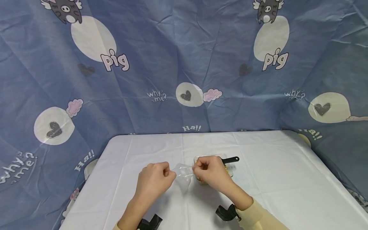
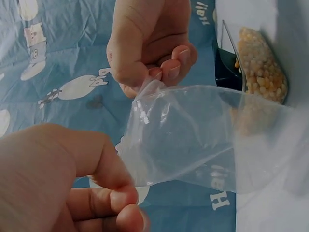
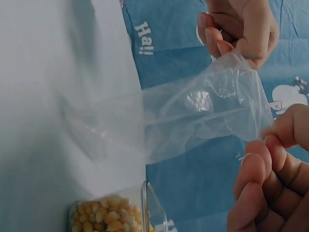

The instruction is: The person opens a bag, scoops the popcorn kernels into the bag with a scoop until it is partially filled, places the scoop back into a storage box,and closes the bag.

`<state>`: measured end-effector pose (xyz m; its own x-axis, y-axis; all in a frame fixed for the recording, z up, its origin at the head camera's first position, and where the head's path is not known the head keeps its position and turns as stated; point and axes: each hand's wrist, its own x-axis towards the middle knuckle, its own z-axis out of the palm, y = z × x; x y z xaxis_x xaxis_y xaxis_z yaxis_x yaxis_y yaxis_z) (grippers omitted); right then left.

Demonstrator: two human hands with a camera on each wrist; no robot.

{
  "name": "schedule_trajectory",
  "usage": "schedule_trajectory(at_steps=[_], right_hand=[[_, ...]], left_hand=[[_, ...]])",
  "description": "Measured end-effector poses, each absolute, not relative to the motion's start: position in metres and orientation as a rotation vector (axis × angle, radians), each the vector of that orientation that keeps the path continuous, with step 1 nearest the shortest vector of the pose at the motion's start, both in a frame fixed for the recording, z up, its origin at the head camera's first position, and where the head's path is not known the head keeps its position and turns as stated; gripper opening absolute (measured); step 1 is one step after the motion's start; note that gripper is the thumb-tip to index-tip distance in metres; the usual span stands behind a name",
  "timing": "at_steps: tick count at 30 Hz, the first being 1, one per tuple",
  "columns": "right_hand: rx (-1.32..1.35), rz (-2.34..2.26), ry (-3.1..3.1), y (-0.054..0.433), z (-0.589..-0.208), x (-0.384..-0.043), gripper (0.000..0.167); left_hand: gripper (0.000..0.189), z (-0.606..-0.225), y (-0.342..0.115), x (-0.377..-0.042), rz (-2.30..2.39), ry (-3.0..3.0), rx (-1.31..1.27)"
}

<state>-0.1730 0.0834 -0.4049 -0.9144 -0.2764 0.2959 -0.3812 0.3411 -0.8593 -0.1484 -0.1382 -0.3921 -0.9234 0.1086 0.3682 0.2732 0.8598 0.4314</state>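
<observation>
A clear plastic bag (image 1: 183, 174) hangs between the two hands, its top edge stretched from one to the other. My left hand (image 1: 156, 179) pinches one upper corner between thumb and curled fingers. At the opposite corner my right hand (image 1: 212, 171) pinches the film the same way. The bag looks see-through, with nothing inside it in the right wrist view. Just behind the right hand stands a clear box of corn kernels (image 3: 108, 212), partly hidden by that hand in the head view. A black handle (image 1: 231, 160) sticks out over the box's right side.
A white cloth (image 1: 138, 159) covers the table. Behind it hangs a blue printed curtain (image 1: 161, 64). Black wrist mounts (image 1: 227, 213) sit under both forearms, close above the table's near part.
</observation>
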Motion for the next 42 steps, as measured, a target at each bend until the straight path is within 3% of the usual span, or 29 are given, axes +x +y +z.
schedule_trajectory(at_steps=[7, 16, 23, 28, 30, 33, 36, 42], right_hand=[[0.663, 1.544, -2.495, 0.089, -0.419, -0.185, 0.031], [0.680, 1.992, -2.412, 0.090, -0.416, -0.183, 0.025], [0.659, 2.057, -2.403, 0.089, -0.413, -0.183, 0.026], [0.630, 2.078, -2.395, 0.089, -0.415, -0.184, 0.027], [0.627, 2.097, -2.388, 0.089, -0.415, -0.184, 0.027], [0.630, 2.130, -2.369, 0.089, -0.413, -0.183, 0.026], [0.639, 2.167, -2.348, 0.089, -0.413, -0.183, 0.024], [0.638, 2.227, -2.335, 0.089, -0.412, -0.182, 0.025]], left_hand=[[0.027, -0.390, -0.139, -0.147, -0.780, -2.679, -0.282], [0.025, -0.389, -0.144, -0.151, -1.244, -2.656, -0.249], [0.023, -0.394, -0.145, -0.157, -1.408, -2.600, -0.315], [0.011, -0.399, -0.142, -0.160, -1.416, -2.579, -0.396], [0.025, -0.401, -0.141, -0.161, -1.425, -2.571, -0.467], [0.065, -0.406, -0.140, -0.162, -1.473, -2.568, -0.590], [0.093, -0.413, -0.138, -0.165, -1.537, -2.576, -0.682], [0.107, -0.427, -0.132, -0.170, -1.618, -2.552, -0.827]])
